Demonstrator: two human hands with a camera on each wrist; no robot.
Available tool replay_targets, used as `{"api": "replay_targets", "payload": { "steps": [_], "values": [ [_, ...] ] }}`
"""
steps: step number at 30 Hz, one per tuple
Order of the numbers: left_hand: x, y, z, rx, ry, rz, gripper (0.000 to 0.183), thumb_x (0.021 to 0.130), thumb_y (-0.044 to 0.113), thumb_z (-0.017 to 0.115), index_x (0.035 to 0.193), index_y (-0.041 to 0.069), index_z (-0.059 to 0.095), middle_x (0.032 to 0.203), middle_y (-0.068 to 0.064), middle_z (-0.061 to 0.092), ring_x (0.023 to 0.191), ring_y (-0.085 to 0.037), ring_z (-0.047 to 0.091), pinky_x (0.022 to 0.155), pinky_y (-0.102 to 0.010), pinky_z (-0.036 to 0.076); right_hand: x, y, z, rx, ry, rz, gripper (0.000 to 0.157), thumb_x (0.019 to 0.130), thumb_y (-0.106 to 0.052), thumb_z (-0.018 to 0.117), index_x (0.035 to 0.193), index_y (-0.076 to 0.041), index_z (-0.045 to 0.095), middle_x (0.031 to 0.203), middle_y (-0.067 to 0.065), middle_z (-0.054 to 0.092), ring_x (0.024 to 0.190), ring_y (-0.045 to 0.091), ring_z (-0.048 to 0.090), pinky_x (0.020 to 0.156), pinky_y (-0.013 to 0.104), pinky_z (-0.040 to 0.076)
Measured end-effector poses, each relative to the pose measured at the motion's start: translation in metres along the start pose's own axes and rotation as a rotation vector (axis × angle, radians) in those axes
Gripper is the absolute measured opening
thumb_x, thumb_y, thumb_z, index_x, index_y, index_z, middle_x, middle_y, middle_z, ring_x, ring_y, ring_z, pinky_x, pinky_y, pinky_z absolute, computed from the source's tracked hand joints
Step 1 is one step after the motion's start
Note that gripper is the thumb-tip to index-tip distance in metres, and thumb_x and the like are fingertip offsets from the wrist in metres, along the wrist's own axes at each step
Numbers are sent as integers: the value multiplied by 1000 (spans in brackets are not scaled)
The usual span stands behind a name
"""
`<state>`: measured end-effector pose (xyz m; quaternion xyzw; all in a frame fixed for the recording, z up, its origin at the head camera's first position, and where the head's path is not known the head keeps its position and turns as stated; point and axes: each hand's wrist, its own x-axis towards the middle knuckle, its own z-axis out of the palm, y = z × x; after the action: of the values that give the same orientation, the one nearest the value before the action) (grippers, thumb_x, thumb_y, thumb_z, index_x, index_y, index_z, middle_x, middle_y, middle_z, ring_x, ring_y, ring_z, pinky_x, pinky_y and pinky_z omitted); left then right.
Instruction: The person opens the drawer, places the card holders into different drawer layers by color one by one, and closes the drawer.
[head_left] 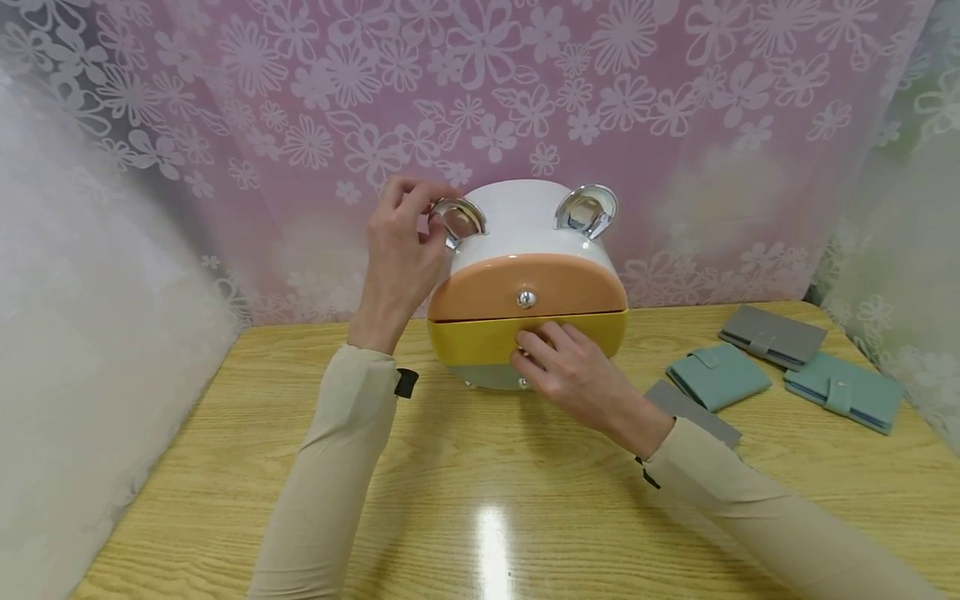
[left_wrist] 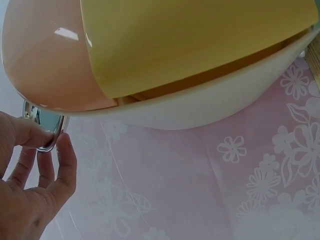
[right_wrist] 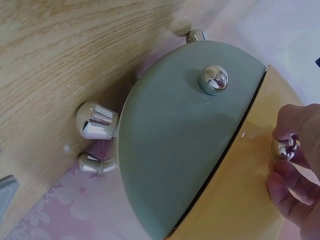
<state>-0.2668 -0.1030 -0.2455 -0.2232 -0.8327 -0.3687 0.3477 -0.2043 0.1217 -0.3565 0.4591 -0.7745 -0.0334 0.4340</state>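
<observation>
A small rounded drawer cabinet [head_left: 517, 212] with a white shell and two silver ears stands at the back of the table. Its front has an orange drawer [head_left: 480, 283] on top, a yellow drawer [head_left: 472, 342] in the middle and a grey-green drawer [right_wrist: 175, 120] at the bottom. My left hand [head_left: 405, 250] pinches the left silver ear [left_wrist: 48, 122] between thumb and fingers. With thumb and fingers, my right hand [head_left: 573, 375] grips the silver knob [right_wrist: 283, 149] of the yellow drawer. That drawer sits slightly pulled out, a narrow gap showing along its side in the left wrist view.
Right of the cabinet lie a green wallet [head_left: 720, 377], another green wallet [head_left: 847, 392], a grey wallet [head_left: 776, 333] and a flat grey piece [head_left: 693, 412] partly behind my right forearm. A flowered pink curtain [head_left: 495, 100] hangs close behind. Silver feet [right_wrist: 97, 120] support the cabinet.
</observation>
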Motion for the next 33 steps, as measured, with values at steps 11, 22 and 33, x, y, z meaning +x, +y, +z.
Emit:
{"api": "replay_targets", "payload": {
  "steps": [11, 22, 33],
  "values": [
    [0, 0, 0, 1, 5, 0, 27, 96, -2, 53, 111, 7, 74, 109, -13, 58, 99, -22, 60, 74, -31, 61, -3, -1, 0, -5, 8, 0, 41, 111, -9, 35, 97, -5, 72, 104, 11, 68, 87, 29, 62, 72, 34, 57],
    [0, 1, 0, -6, 4, -3, 29, 97, -3, 52, 112, 8, 74, 108, -12, 58, 100, -22, 62, 74, -32, 61, -4, -3, -2, 3, 35, 5, 49, 112, -10, 26, 95, -5, 72, 103, 12, 68, 87, 30, 61, 71, 36, 56],
    [-1, 3, -1, 6, -4, -9, 28, 96, -2, 53, 112, 9, 74, 108, -12, 58, 100, -23, 60, 75, -32, 62, -7, -6, -4, 19, 55, 3, 47, 112, -10, 29, 94, -5, 72, 102, 13, 69, 84, 29, 62, 70, 35, 57]
  ]
}}
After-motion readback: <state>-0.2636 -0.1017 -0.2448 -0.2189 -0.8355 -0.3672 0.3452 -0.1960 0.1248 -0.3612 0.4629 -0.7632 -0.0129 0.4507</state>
